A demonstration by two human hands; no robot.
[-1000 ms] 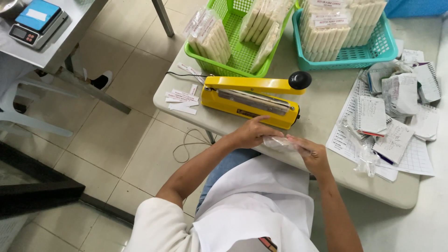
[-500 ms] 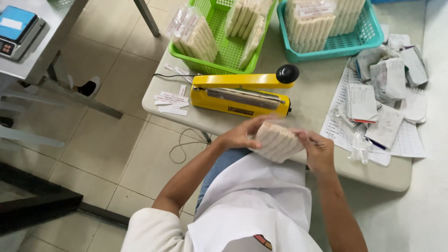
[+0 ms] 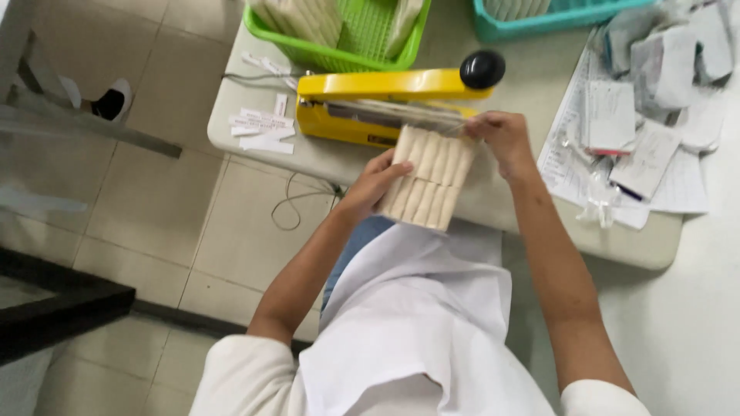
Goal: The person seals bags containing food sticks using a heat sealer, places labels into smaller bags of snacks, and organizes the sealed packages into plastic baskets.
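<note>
A clear plastic bag of pale stick-shaped pieces (image 3: 426, 177) is held above the table's near edge. My left hand (image 3: 371, 183) grips the bag's lower left side. My right hand (image 3: 502, 137) pinches the bag's open top at the right, holding it at the jaws of a yellow heat sealer (image 3: 370, 104) with a black knob (image 3: 482, 68). The bag's top edge lies in the sealer's slot.
A green basket (image 3: 339, 54) with filled bags stands behind the sealer, a teal basket (image 3: 532, 19) beside it. Small white paper slips (image 3: 258, 131) lie left of the sealer. Papers and small packets (image 3: 640, 131) cover the table's right. A cable (image 3: 297, 200) hangs below.
The bag has gone from being held low near my body up and forward to the sealer. Both hands moved with it, and the head view has shifted closer.
</note>
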